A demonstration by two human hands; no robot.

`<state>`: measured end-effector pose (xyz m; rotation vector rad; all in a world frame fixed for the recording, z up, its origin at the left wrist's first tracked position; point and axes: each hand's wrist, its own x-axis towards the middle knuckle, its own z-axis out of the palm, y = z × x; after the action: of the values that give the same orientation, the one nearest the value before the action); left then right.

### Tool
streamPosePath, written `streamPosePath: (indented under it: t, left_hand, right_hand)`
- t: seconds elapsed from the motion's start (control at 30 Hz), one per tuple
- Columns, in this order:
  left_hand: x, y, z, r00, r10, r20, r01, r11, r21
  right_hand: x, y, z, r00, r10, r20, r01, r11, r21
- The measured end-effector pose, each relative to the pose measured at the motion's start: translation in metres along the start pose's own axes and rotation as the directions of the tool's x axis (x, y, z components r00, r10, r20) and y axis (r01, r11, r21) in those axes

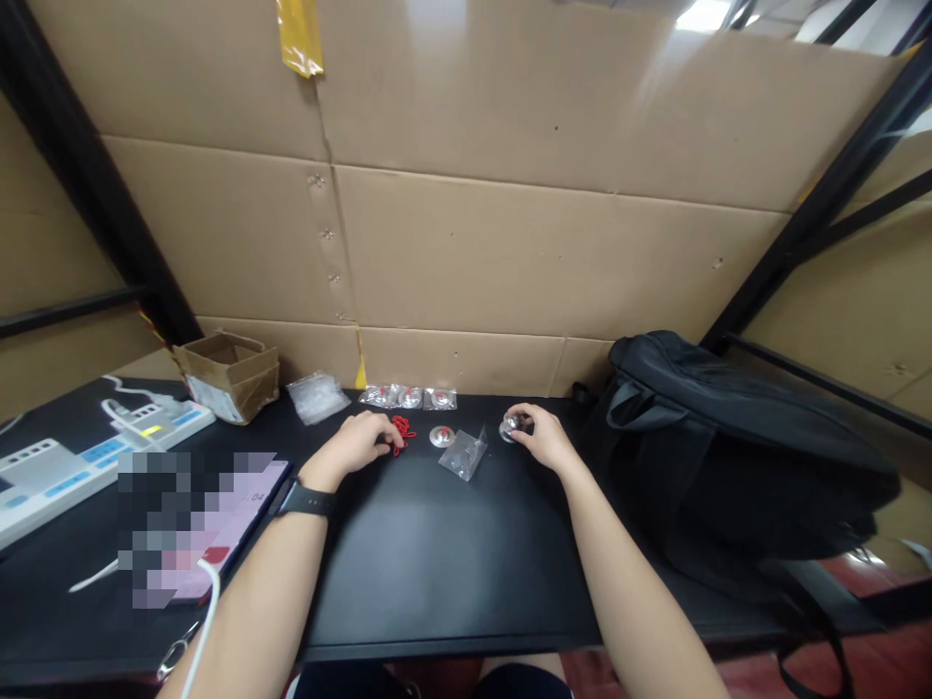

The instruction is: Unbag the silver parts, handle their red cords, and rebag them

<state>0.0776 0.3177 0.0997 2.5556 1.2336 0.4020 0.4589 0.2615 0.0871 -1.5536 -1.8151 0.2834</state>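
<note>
My left hand (358,442), a dark watch on its wrist, reaches to a small bundle of red cord (405,425). Its fingers are curled, with strands at the fingertips. On the right, my right hand (545,437) pinches a shiny silver disc-shaped metal piece (508,428) at the table surface; the fingers cover part of it. Between the hands lies another round silver piece (440,437) with a red mark at its centre. A clear plastic bag (464,454) rests beside it, partly raised at one corner.
Three bagged silver pieces (410,397) line the cardboard wall (466,272). Left of them are a pack of clear bags (318,396) and an open cardboard box (229,374). Power strips (94,466) and a phone (240,510) lie at left; a black backpack (728,456) stands right.
</note>
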Motion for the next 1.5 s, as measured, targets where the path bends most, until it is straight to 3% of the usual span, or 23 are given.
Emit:
streamPosePath:
  t: [0.23, 0.37, 0.47, 0.53, 0.7, 0.97, 1.2, 1.5]
  left_hand:
    - [-0.001, 0.004, 0.004, 0.999, -0.026, -0.021, 0.027, 0.998, 0.051]
    - [-0.003, 0.025, -0.002, 0.979, -0.065, -0.194, 0.076, 0.996, 0.053]
    - [-0.002, 0.048, -0.005, 0.931, -0.051, -0.361, -0.001, 0.99, -0.144]
    - [0.001, 0.064, -0.002, 0.917, -0.047, -0.397, -0.112, 0.923, -0.368]
    - [0.012, 0.093, 0.021, 0.939, -0.103, -0.327, -0.164, 0.702, -0.693]
    - [0.024, 0.097, 0.046, 0.937, -0.15, -0.317, -0.183, 0.563, -0.806]
    - [0.023, 0.099, 0.049, 0.937, -0.131, -0.324, -0.189, 0.588, -0.787]
    - [0.02, 0.107, 0.048, 0.927, -0.121, -0.355, -0.188, 0.67, -0.718]
  right_hand:
    - [-0.001, -0.022, -0.002, 0.993, -0.036, -0.111, 0.054, 0.985, 0.165]
    - [-0.006, -0.043, 0.001, 0.984, -0.05, -0.17, 0.098, 0.955, 0.281]
    - [-0.012, -0.064, 0.007, 0.975, -0.091, -0.204, 0.161, 0.921, 0.355]
    - [-0.018, -0.078, 0.012, 0.97, -0.139, -0.198, 0.207, 0.899, 0.386]
    - [-0.032, -0.102, 0.024, 0.972, -0.224, -0.076, 0.232, 0.839, 0.492]
    - [-0.028, -0.094, 0.041, 0.964, -0.268, -0.003, 0.224, 0.801, 0.555]
    - [-0.032, -0.103, 0.037, 0.98, -0.198, -0.012, 0.172, 0.821, 0.545]
    - [-0.032, -0.106, 0.038, 0.981, -0.195, -0.016, 0.168, 0.792, 0.587]
